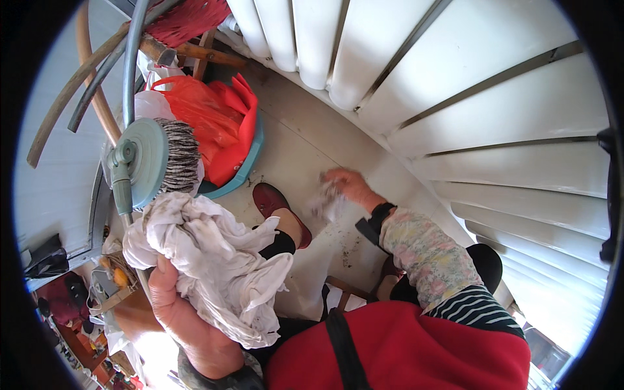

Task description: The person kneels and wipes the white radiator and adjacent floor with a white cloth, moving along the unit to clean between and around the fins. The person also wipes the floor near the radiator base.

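Observation:
Low on the left, my left hand (pixel 195 317) is closed on a bunched white cloth (pixel 219 263) with greyish smudges. Its thumb shows at the cloth's edge, while the fingers are hidden under the folds. Right beside it runs the metal pole of a round brush-like mop (pixel 146 163); whether my fingers touch that pole I cannot tell. My right hand (pixel 348 184) reaches out over the tiled floor (pixel 287 141), blurred by motion. A small pale rag (pixel 330 202), also blurred, hangs from its fingers above the tiles. Dark specks of dirt (pixel 347 256) lie on the floor nearer me.
White radiator columns (pixel 312 44) line the right side. A teal basin (pixel 251 163) holds a red plastic bag (pixel 195 107) and red fabric. Curved wooden handles (pixel 73 92) and a metal pole jut in at upper left. My dark red shoe (pixel 268 200) stands beside the basin.

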Demonstrator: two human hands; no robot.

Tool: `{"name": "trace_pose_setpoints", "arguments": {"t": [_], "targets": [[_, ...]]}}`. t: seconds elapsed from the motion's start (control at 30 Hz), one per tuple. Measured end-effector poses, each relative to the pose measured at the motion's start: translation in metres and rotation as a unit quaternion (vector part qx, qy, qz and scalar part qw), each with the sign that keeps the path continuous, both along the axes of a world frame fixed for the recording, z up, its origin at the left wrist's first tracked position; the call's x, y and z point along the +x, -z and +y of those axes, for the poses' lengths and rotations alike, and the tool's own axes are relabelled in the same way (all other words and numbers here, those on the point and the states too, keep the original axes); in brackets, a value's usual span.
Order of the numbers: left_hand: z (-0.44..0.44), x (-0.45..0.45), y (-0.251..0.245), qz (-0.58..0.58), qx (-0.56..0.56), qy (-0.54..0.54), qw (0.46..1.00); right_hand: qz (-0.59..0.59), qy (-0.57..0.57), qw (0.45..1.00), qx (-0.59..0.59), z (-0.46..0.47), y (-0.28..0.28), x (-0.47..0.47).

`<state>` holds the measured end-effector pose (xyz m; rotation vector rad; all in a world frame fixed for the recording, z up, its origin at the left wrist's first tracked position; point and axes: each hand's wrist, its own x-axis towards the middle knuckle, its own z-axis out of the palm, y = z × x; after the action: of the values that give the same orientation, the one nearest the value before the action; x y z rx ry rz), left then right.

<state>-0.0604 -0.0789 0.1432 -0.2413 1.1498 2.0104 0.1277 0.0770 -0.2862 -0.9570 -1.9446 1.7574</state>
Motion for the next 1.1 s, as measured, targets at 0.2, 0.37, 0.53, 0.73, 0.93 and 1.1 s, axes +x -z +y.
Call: {"name": "trace_pose_setpoints", "arguments": {"t": [0.2,0.37,0.53,0.73,0.93,1.1], "targets": [[0.006,0.001,0.0,0.008,-0.035,0.005,0.999,-0.191,0.168,0.947,0.197,0.068,0.032,0.022],[0.011,0.002,0.004,-0.029,-0.004,0.024,0.999,-0.33,0.109,0.873,0.343,0.068,0.049,-0.036],[0.01,-0.003,0.011,-0.011,-0.046,0.019,0.999,-0.307,0.056,0.887,0.341,0.082,0.029,-0.108],[-0.001,-0.006,0.016,0.17,-0.25,-0.044,0.952,-0.237,-0.089,0.878,0.407,0.069,0.035,-0.157],[0.003,-0.006,0.012,-0.017,-0.063,0.013,0.998,-0.132,-0.204,0.878,0.412,0.017,0.031,-0.116],[0.005,-0.006,0.008,-0.014,0.013,0.073,0.997,-0.153,-0.285,0.86,0.394,-0.041,0.018,-0.039]]}}
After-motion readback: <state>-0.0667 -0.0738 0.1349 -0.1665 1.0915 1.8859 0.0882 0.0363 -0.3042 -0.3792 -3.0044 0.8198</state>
